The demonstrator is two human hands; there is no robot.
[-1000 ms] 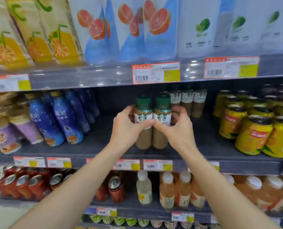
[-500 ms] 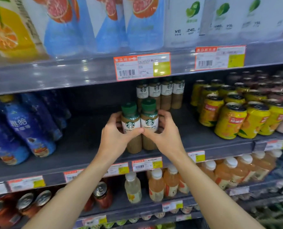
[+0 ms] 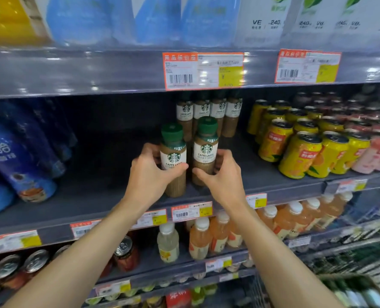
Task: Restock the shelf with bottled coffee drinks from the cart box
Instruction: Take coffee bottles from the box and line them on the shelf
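Head view: hands [image 3: 150, 176] grip two coffee bottles [image 3: 173, 156]

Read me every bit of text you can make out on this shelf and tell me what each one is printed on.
"CAFFE LATTE": left held bottle, gripped by left hand.
"CAFFE LATTE": right held bottle, gripped by right hand.
"CAFFE LATTE": back-row bottles, small but legible.
"VE", "240": white cartons on the top shelf.
Price tags: barcodes and "¥" only; the rest is blurred.
Yellow cans: unreadable.
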